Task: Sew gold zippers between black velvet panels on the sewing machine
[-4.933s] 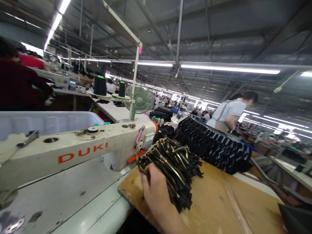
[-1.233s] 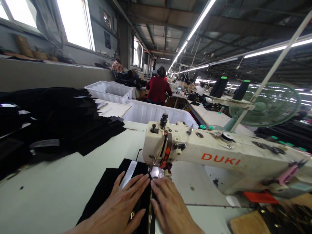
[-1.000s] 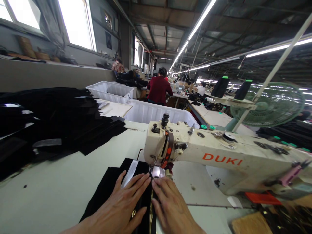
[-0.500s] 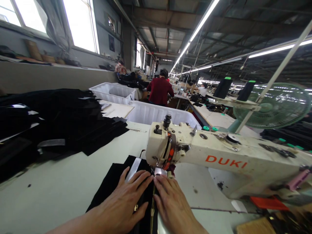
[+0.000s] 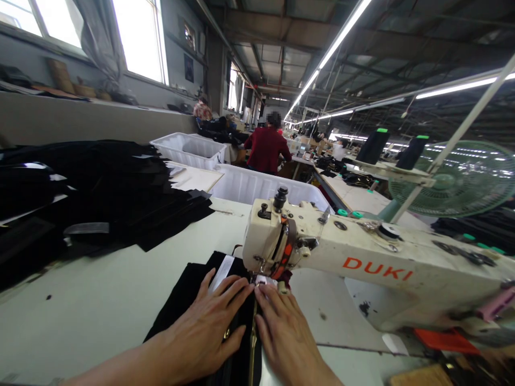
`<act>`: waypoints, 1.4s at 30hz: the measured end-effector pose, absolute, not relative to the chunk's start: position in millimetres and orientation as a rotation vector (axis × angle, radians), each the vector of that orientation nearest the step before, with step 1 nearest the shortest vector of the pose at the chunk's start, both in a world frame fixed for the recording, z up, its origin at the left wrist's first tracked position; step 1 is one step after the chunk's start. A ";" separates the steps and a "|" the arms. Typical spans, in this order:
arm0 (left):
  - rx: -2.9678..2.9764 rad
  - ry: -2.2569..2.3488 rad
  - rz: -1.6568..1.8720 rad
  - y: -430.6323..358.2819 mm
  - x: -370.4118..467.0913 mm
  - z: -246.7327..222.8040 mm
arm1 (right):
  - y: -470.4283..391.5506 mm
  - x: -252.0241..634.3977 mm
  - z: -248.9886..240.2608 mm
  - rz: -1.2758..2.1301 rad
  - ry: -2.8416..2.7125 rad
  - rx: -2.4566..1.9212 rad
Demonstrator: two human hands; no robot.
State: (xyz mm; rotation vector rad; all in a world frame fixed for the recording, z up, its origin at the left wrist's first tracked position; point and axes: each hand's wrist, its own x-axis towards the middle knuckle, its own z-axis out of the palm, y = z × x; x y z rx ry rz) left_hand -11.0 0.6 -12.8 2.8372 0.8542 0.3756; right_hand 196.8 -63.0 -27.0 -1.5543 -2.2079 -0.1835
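Both hands are lying flat on a black fabric piece (image 5: 189, 300) that is resting on the pale counter (image 5: 88, 311) in front of a cream DUKI sewing machine (image 5: 362, 262). The left hand (image 5: 205, 332) is pressing the cloth with its fingers spread, grasping nothing, its fingertips reaching toward the needle area. The right hand (image 5: 284, 338) is doing the same on the other side, palm down with its grip released, its fingertips just short of the presser foot (image 5: 263, 280).

Between the two hands a brass-toned zipper (image 5: 252, 343) is running as a narrow strip. Its long axis is pointing straight away from the person and into the presser foot, so the seam line is sitting directly ahead of both sets of fingertips, with the machine head just beyond them. The two hands are about equally near the foot, the left one touching the cloth beside a white tape strip (image 5: 222, 271).

To the left on the counter, a heap of black cut pieces (image 5: 104, 198) is lying well apart from the hands. Behind the machine, white plastic bins (image 5: 249, 185) are standing, and a green fan (image 5: 458, 179) is facing in from the right. Farther down the row, a person in a red top (image 5: 267, 150) is sitting with their back turned.
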 end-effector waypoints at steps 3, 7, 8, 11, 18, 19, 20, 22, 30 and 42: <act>2.855 0.842 0.378 2.2 -9.9 -14.0 | -62.6 197.7 -26.9 -0.124 -2.205 -1.610; 2.876 0.841 0.389 -0.6 -11.5 -17.2 | -64.0 200.0 -26.9 -0.073 -2.231 -1.623; 2.879 0.837 0.395 -1.4 -12.2 -17.7 | -64.1 200.5 -27.3 -0.074 -2.232 -1.623; 2.884 0.818 0.412 -2.3 -14.5 -16.4 | -63.3 201.7 -29.0 -0.101 -2.237 -1.601; 2.889 0.769 0.394 -2.1 -16.3 -5.6 | -58.9 205.5 -32.3 -0.232 -2.273 -1.505; 2.892 0.763 0.398 -1.2 -15.9 -5.5 | -58.7 206.0 -32.7 -0.233 -2.296 -1.502; 2.894 0.759 0.401 0.3 -15.3 -5.9 | -58.5 206.3 -33.0 -0.224 -2.324 -1.505; 2.896 0.758 0.400 4.7 -14.1 -6.9 | -57.5 205.9 -32.0 -0.182 -2.375 -1.523; 2.935 0.717 0.280 -40.4 -28.6 7.6 | -90.4 200.5 2.1 0.144 -2.302 -1.576; 2.249 0.890 0.524 -85.1 -65.3 6.2 | -186.0 155.3 -30.9 0.160 -1.945 -1.376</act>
